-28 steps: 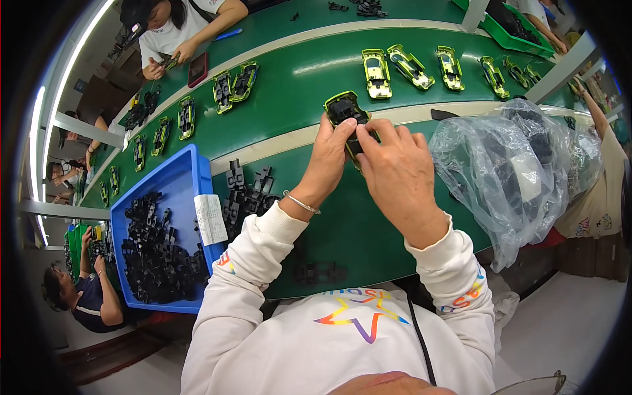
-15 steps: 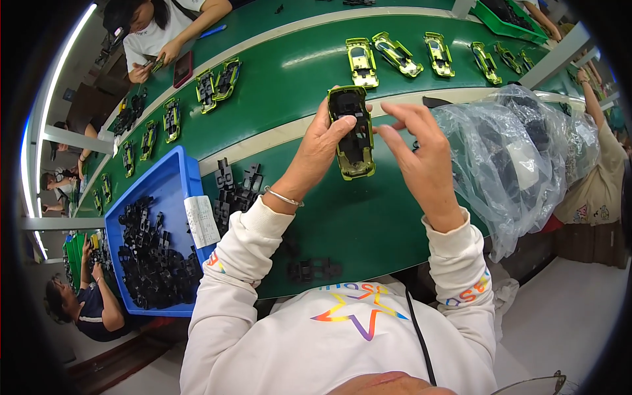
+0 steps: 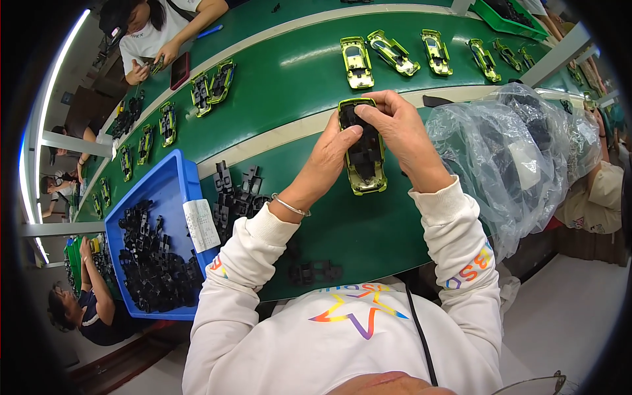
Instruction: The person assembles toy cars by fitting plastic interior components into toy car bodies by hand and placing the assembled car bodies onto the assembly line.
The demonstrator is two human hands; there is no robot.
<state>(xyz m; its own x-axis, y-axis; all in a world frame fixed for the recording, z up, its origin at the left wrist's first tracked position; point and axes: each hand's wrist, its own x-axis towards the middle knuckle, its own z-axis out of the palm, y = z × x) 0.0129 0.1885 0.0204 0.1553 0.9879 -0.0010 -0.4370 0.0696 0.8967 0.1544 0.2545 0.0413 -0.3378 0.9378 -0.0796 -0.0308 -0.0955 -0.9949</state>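
Between both hands is a yellow-green toy car body (image 3: pixel 370 179), its underside up, with black parts inside. My left hand (image 3: pixel 324 158) grips its left edge, thumb laid over the black part. At the far end, my right hand (image 3: pixel 405 137) is closed on the car body too, thumb pressing down inside and fingers over the far right edge. Left of my left hand, several loose black plastic parts (image 3: pixel 227 201) lie on the green bench. Another black part (image 3: pixel 316 271) rests near the bench's front edge.
A blue bin (image 3: pixel 192 174) full of black parts stands at left. Clear plastic bags (image 3: pixel 507 178) lie at right. Beyond a pale rail, several toy car bodies (image 3: pixel 356 62) sit on a green belt (image 3: pixel 283 92). A person (image 3: pixel 158 39) works across it.
My right hand has come from beside the toy car body onto its far end, thumb now pressing inside. The car body has shifted slightly toward me and to the right.
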